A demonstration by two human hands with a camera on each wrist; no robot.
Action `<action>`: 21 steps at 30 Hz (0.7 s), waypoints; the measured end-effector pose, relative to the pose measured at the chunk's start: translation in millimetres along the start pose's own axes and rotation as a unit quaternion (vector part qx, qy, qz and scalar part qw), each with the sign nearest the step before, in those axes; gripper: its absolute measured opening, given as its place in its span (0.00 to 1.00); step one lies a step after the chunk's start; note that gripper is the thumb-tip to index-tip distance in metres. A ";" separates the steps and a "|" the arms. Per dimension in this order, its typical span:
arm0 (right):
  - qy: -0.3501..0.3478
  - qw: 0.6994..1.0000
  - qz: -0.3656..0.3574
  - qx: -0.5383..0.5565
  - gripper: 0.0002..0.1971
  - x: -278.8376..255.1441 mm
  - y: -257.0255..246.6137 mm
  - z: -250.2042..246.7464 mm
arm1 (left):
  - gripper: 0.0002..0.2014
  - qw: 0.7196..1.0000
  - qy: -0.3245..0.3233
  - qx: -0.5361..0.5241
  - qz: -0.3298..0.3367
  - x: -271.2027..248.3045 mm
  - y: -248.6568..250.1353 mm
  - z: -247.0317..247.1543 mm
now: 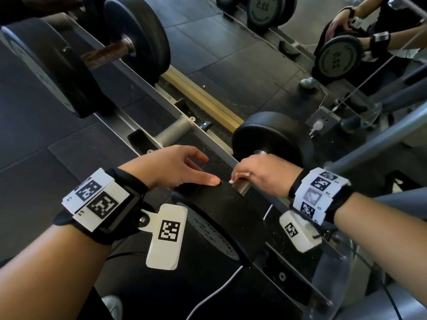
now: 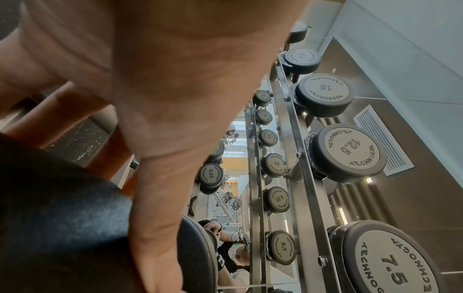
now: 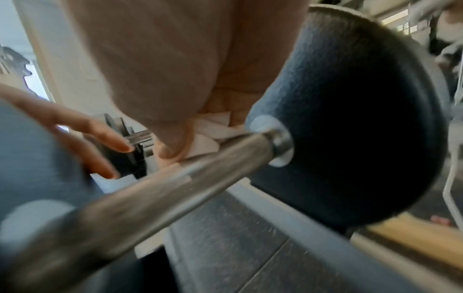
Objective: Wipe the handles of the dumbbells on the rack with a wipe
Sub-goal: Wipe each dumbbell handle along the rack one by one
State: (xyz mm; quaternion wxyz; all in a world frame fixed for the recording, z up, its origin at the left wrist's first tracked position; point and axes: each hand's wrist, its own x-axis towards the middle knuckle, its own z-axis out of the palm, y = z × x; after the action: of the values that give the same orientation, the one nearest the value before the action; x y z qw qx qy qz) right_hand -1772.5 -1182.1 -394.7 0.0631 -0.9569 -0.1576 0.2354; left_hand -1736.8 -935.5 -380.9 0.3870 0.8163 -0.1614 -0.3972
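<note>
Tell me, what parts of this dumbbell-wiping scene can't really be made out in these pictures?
- Wipe: mostly hidden under the right hand; head view shows only a white corner.
- Handle: blurred in the right wrist view; the hand covers its middle in the head view.
- Near weight's label: hidden in the head view by the left hand's wrist tags.
- Left hand's fingers: out of sight in the left wrist view, behind the palm.
</note>
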 end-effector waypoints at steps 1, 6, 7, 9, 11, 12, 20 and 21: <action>0.005 0.999 -0.024 0.022 0.14 -3.1 -4.2 6.2 | 0.52 1.000 0.000 -0.002 0.000 -0.2 0.5 0.2; 0.013 0.993 -0.082 0.080 0.19 -20.3 0.7 18.0 | 0.53 1.000 0.000 -0.003 -0.003 -2.5 1.5 0.9; 0.035 0.994 -0.062 0.084 0.19 -21.5 8.8 16.2 | 0.53 1.000 0.000 -0.004 -0.004 -2.8 1.2 0.8; 0.093 0.992 0.002 0.082 0.19 -23.2 24.1 11.6 | 0.52 1.000 0.000 -0.003 -0.006 -3.5 1.2 1.0; 0.134 0.988 0.027 0.066 0.20 -23.3 26.5 13.8 | 0.52 1.000 0.002 -0.003 -0.005 -3.9 1.5 1.2; 0.137 0.988 0.014 0.066 0.20 -24.0 20.2 17.5 | 0.52 1.000 0.002 -0.002 -0.004 -3.8 1.8 1.0; 0.107 0.986 -0.069 0.105 0.27 -41.5 17.6 33.7 | 0.49 1.000 0.005 -0.006 -0.006 -3.2 2.3 1.5; 0.126 0.985 -0.044 0.108 0.29 -41.1 28.0 29.3 | 0.48 1.000 0.005 -0.006 -0.005 -3.1 2.1 1.6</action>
State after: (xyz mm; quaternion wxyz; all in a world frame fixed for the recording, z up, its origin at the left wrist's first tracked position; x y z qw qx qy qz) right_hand -1813.2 -1220.8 -408.4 0.1957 -0.9587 -0.1638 0.1253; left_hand -1739.9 -936.0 -378.3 0.3904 0.8171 -0.1528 -0.3958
